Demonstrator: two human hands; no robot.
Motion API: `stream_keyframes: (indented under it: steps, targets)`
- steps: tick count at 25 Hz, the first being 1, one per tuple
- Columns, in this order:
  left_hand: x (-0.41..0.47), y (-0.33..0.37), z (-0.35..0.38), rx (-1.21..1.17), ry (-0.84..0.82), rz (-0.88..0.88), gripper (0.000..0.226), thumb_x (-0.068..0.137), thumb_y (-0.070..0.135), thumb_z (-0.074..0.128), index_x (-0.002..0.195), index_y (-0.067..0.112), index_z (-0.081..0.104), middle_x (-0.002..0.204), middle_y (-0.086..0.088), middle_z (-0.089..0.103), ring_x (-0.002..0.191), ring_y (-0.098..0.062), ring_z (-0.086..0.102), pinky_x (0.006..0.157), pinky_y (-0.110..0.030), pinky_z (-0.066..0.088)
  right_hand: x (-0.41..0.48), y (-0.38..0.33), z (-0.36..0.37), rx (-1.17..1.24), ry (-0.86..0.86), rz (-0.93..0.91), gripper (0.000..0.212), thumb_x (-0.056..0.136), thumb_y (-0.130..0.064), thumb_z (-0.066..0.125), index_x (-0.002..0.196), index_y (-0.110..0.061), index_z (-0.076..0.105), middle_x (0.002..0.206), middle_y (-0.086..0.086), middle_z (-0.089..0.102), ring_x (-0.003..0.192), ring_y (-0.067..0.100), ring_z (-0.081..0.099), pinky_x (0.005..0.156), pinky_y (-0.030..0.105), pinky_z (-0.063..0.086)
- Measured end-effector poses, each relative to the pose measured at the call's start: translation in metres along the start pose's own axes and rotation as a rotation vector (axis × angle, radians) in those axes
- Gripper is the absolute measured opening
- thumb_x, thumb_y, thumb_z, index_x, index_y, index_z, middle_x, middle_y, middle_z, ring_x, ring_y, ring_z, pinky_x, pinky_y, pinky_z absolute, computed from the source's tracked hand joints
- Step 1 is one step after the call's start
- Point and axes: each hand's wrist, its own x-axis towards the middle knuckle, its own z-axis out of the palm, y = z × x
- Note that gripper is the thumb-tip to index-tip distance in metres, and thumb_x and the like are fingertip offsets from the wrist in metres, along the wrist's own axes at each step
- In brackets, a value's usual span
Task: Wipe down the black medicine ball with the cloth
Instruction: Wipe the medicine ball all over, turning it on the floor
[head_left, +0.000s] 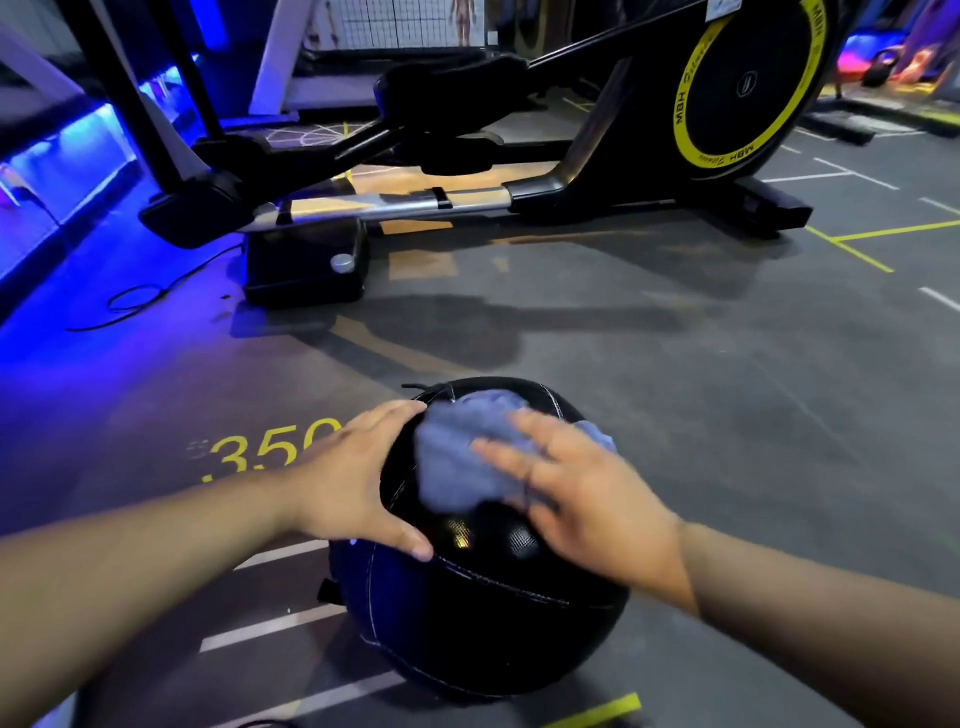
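The left hand (358, 480) lies spread open against the ball's (483, 613) upper left side and should brace it there while the right hand (582, 499), fingers flat and apart, presses the cloth (462, 457) onto the top — firm, overlapping strokes, turning the ball to reach the underside. The ball sits on the floor (727, 415) — black, textured, glossy, with pale stitched seams.

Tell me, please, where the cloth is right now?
In the head view, the blue cloth lies on top of the black medicine ball, pressed under the right hand, with the left hand beside it.
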Motion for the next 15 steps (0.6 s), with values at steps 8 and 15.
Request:
stream_keyframes:
  steps: [8,15]
  targets:
    - [0.0,-0.004,-0.002,-0.017,-0.005,-0.046,0.144,0.032,0.078,0.081,0.151,0.035,0.013,0.157,0.018,0.02,0.142,-0.008,0.027,0.114,-0.033,0.032,-0.024,0.062,0.001,0.307,0.053,0.825,0.034,0.094,-0.032,0.056,0.127,-0.025,0.061,0.131,-0.003,0.062,0.125,0.01,0.052,0.106,0.017,0.034]
    - [-0.016,-0.056,-0.016,-0.064,-0.048,-0.137,0.136,0.022,0.067,0.091,0.14,0.047,0.026,0.139,0.023,0.047,0.129,-0.002,0.048,0.106,-0.038,0.045,-0.037,-0.03,0.017,-0.146,-0.195,-0.336,0.045,0.1,-0.022,0.032,0.144,-0.029,0.04,0.152,0.01,0.038,0.143,0.038,0.027,0.115,0.053,0.024]
